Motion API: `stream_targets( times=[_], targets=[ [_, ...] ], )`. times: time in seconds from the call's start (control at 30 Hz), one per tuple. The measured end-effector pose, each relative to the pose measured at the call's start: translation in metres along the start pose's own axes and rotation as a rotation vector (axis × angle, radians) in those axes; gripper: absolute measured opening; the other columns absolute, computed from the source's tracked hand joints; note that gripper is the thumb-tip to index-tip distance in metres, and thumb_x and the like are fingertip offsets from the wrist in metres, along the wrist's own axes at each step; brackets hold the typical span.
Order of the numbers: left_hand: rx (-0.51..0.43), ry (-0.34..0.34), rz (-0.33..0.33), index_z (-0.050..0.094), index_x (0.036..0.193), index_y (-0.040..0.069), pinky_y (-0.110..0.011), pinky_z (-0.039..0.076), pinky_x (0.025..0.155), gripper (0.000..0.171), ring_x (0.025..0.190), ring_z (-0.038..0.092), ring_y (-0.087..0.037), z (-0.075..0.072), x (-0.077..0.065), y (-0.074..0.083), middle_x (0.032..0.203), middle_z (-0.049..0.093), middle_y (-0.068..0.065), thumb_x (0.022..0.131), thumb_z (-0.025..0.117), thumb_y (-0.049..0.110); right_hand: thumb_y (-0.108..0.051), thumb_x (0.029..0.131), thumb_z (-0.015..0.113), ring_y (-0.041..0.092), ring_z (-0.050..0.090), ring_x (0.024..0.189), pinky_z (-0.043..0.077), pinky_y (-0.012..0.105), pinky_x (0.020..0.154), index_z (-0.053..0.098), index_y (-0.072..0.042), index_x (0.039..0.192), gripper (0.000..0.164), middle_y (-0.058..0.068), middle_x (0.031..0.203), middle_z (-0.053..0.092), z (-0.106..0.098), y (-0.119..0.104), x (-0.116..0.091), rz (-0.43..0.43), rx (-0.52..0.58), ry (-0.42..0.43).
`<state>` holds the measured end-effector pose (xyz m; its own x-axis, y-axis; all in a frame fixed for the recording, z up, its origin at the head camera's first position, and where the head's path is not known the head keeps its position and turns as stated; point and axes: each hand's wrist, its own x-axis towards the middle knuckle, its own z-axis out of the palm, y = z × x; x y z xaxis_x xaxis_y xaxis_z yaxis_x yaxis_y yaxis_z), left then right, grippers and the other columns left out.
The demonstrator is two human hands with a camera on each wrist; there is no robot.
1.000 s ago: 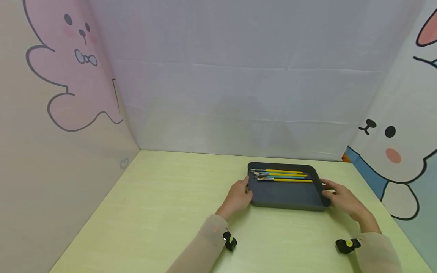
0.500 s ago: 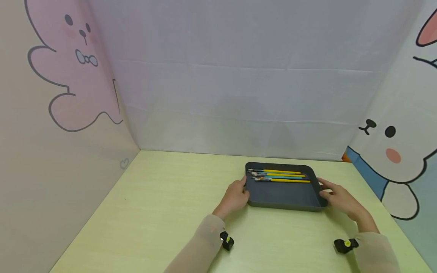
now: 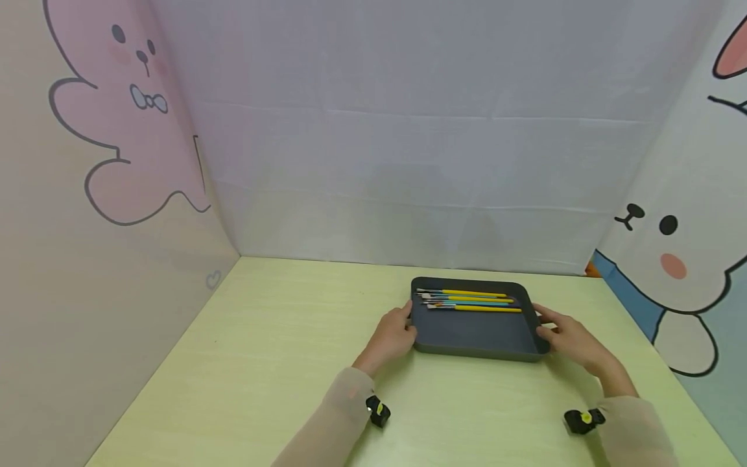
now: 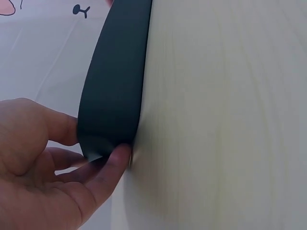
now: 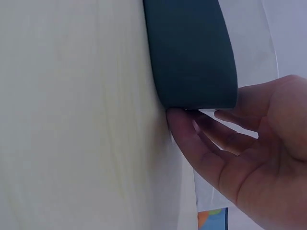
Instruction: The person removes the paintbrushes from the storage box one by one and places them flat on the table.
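Note:
A dark grey rectangular tray (image 3: 473, 334) is at the back right of the table in the head view. Several thin paintbrushes (image 3: 487, 309) with yellow and blue handles lie side by side along its far half, bristles to the left. The left hand (image 3: 388, 334) grips the tray's left end, and the right hand (image 3: 574, 340) holds its right end. From the left wrist, the thumb and fingers are bent round the corner of the tray wall (image 4: 115, 72). At the other end, the right fingers (image 5: 187, 139) curl under the tray's lower edge.
The pale yellow-green table (image 3: 262, 363) meets a white back sheet (image 3: 408, 194). A side panel with a pink cartoon figure (image 3: 128, 130) borders the left, and one with a white cartoon bear (image 3: 671, 279) borders the right. A black wrist camera (image 3: 378, 412) sits on the left sleeve.
The tray, with the paintbrushes in it, has shifted a little to the left. Both hands have moved along with it, keeping their hold on its ends.

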<state>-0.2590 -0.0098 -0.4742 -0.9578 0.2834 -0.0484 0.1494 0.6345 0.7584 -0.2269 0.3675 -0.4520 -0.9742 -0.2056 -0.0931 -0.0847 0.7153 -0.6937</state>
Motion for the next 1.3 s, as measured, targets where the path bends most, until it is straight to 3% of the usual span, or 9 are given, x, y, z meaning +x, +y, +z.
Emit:
stream_targets(
  times=[0.3,0.57,1.3],
  targets=[
    [-0.004,-0.003,-0.014,0.034,0.165,0.004,-0.037,0.046,0.077,0.064,0.099,0.054,-0.026,-0.011,-0.004,-0.011,0.142,0.059,-0.023,0.106,0.055,0.011,-0.006,0.109,0.052,0.053,0.06,0.125,0.058,0.036,0.078,0.024,0.013,0.162,0.063,0.043,0.146,0.047,0.012,-0.012,0.005,0.009,0.0,0.0],
    [0.003,0.009,-0.014,0.035,0.165,0.003,-0.042,0.049,0.089,0.063,0.108,0.054,-0.026,-0.023,-0.01,-0.021,0.146,0.057,-0.025,0.106,0.056,0.01,-0.005,0.11,0.052,0.052,0.062,0.123,0.06,0.039,0.081,0.023,0.014,0.162,0.063,0.043,0.146,0.047,0.022,-0.025,0.008,-0.016,0.013,-0.019],
    [0.023,0.014,0.005,0.035,0.165,0.001,-0.043,0.055,0.091,0.064,0.113,0.063,-0.026,-0.062,-0.032,-0.054,0.148,0.058,-0.024,0.104,0.055,0.006,-0.007,0.109,0.056,0.043,0.067,0.118,0.059,0.039,0.083,0.026,0.011,0.163,0.065,0.038,0.143,0.054,0.054,-0.057,0.017,-0.07,0.051,-0.046]
  ],
)
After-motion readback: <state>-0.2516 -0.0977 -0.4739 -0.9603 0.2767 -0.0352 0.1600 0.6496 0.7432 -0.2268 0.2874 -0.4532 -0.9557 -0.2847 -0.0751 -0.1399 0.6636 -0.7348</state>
